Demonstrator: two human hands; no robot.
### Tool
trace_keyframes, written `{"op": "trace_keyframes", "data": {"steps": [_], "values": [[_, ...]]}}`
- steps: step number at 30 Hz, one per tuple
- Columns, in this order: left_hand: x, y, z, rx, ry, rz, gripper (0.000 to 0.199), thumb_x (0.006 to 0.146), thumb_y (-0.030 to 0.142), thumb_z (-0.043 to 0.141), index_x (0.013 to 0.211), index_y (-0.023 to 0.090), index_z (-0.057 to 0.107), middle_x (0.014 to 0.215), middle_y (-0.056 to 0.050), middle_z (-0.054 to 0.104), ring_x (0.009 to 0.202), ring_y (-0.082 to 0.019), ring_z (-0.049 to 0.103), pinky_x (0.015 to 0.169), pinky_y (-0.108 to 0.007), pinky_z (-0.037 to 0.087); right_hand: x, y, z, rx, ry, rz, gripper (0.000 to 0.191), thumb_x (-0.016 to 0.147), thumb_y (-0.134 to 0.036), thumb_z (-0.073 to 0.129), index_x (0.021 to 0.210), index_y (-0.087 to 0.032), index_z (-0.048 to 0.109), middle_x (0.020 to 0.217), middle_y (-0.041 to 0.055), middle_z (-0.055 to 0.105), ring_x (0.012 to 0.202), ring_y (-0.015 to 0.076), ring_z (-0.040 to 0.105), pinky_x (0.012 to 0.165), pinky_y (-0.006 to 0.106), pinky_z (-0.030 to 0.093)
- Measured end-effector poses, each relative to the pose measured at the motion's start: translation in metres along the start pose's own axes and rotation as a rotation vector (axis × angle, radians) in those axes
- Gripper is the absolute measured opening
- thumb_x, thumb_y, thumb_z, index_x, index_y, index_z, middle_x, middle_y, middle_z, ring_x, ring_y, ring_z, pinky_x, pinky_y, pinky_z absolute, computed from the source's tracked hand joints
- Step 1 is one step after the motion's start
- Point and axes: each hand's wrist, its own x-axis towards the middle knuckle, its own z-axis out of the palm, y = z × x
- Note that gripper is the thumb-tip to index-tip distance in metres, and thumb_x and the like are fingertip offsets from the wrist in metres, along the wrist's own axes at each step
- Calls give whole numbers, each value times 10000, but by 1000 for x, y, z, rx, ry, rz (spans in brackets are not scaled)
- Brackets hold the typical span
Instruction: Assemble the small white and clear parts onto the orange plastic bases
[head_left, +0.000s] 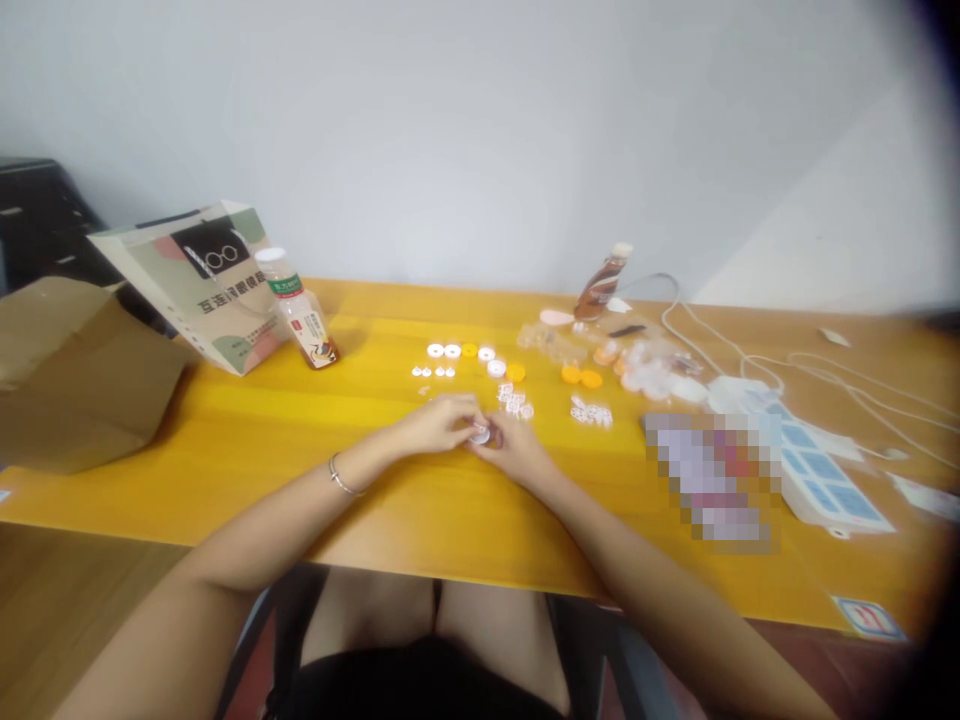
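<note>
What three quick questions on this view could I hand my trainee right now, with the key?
1. What do the left hand and the right hand hold between them?
2. True or false: the dark drink bottle is nearer the wall than both hands are.
3. Which wrist wears the bracelet: (A) right or (B) left?

Key: 1. A small pale piece. 2. True. 3. B.

Probably an office or workroom; a long wooden table (247, 425) against a pale wall (465, 150); trailing white cables (742, 356).
</note>
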Motion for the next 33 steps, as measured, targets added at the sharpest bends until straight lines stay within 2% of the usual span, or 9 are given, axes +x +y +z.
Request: {"op": "trace_keyframes", "data": {"steps": [9, 13, 14, 15, 18, 20, 25, 29, 33], "values": [[1, -2, -6, -70, -14, 0, 208, 800, 292, 535, 934, 157, 621, 880, -56, 606, 817, -130, 562, 778, -258, 422, 0, 2, 0, 33, -37, 16, 232, 693, -341, 603, 843, -168, 562, 679, 0, 552, 623, 134, 476, 574, 255, 366], [25, -7, -13, -80, 118, -56, 284, 776, 339, 559, 980, 146, 602, 893, -62, 627, 814, -133, 567, 747, -253, 433, 0, 0, -2, 37, -9, 26, 253, 676, -340, 620, 846, -164, 557, 681, 1, 547, 625, 134, 474, 578, 258, 371], [33, -7, -16, -75, 98, -61, 276, 775, 342, 558, 960, 143, 607, 877, -58, 631, 795, -130, 569, 726, -246, 434, -1, 0, -2, 36, -5, 32, 241, 672, -344, 624, 820, -165, 557, 667, -3, 540, 619, 134, 471, 572, 255, 368], [39, -7, -19, -70, 24, -61, 265, 770, 345, 561, 932, 142, 614, 856, -52, 635, 770, -125, 571, 697, -236, 434, -1, -1, -2, 39, 0, 39, 225, 672, -342, 625, 794, -167, 555, 654, -6, 533, 612, 132, 468, 565, 252, 365], [48, -3, -27, -34, -291, -53, 230, 736, 342, 592, 851, 146, 626, 777, -31, 639, 680, -112, 574, 604, -205, 421, -1, 0, -3, 61, 1, 47, 194, 679, -336, 620, 750, -171, 547, 628, -14, 518, 589, 125, 457, 545, 242, 352], [45, 0, -31, 8, -359, -50, 203, 706, 303, 617, 845, 155, 626, 764, -23, 638, 663, -110, 572, 587, -199, 412, -1, 1, -3, 74, -6, 40, 190, 681, -336, 622, 740, -171, 549, 613, -20, 505, 574, 119, 445, 534, 235, 342], [28, 2, -27, -10, -343, -35, 175, 666, 193, 621, 839, 175, 632, 793, -7, 652, 684, -113, 576, 612, -197, 406, 0, 4, -2, 93, -20, 26, 194, 674, -341, 639, 739, -169, 577, 623, -17, 510, 586, 119, 443, 539, 231, 338], [20, 2, -18, -43, -231, -83, 132, 712, 188, 562, 805, 173, 654, 742, -3, 663, 644, -103, 575, 605, -189, 402, -1, 4, -1, 77, -14, 36, 186, 686, -352, 630, 684, -172, 582, 598, -21, 482, 585, 119, 442, 541, 230, 330], [17, 4, -14, 49, -170, -128, 147, 728, 219, 554, 817, 169, 660, 732, -11, 671, 645, -107, 584, 614, -189, 409, -3, 1, -1, 60, -3, 39, 178, 684, -344, 631, 651, -178, 574, 572, -28, 446, 569, 117, 431, 522, 226, 316]]}}
